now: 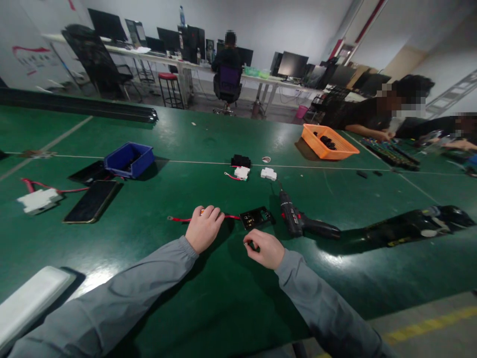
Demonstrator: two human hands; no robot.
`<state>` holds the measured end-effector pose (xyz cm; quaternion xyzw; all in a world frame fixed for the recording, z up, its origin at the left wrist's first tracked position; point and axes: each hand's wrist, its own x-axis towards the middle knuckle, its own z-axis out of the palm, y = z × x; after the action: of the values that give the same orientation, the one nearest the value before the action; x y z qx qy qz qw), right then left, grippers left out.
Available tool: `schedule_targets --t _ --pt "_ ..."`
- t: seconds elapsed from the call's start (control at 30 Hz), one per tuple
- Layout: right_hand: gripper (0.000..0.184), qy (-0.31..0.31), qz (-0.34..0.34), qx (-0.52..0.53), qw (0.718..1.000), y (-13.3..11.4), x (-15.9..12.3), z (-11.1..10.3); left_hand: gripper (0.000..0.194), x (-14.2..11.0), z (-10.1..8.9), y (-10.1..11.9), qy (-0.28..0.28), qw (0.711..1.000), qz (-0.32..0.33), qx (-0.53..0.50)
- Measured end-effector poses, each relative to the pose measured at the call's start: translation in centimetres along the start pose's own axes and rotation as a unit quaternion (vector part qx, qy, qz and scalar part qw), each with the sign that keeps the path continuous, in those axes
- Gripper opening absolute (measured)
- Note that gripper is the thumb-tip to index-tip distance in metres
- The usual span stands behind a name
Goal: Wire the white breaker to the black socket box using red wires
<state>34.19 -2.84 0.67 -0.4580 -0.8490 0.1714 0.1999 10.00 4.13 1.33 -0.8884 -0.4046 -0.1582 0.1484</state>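
Note:
My left hand (204,227) is closed over a red cable (179,219), which shows on both sides of the fingers. A ring terminal sits at the cable's left end, and its right end runs to a black rectangular housing (256,218) lying on the green table. Just below that housing, my right hand (265,247) pinches thumb and forefinger around a tiny shiny piece, too small to name. A black cordless screwdriver (294,219) lies to the right of the housing, its bit pointing away from me.
Farther back are white modules (269,174), a black block (240,160) and an orange basket (328,144) with black parts. On the left lie a blue bin (128,160), a phone (92,201) and a white module (40,200). A glossy black wrapped bundle (417,226) lies right. Other people sit beyond.

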Motion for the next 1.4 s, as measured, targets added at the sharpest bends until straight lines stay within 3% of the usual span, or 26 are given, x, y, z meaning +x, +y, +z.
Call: schedule_targets --t 0.5,0.93,1.2,1.4 --pt "0.008 0.007 0.028 0.048 0.998 -0.11 -0.23 0.16 0.019 0.2 -0.29 0.06 -0.006 1.0 0.009 0.007" --pt "0.008 0.052 0.062 -0.03 0.996 -0.1 -0.03 -0.06 0.018 0.28 -0.26 0.27 0.01 1.0 0.004 0.011" --pt "0.003 0.1 0.111 -0.101 0.984 0.54 -0.02 0.6 0.02 0.24 -0.17 0.23 0.009 1.0 0.0 0.015" --pt "0.004 0.121 0.111 -0.149 0.975 0.64 -0.21 0.51 0.02 0.24 -0.21 0.25 -0.001 1.0 -0.003 0.021"
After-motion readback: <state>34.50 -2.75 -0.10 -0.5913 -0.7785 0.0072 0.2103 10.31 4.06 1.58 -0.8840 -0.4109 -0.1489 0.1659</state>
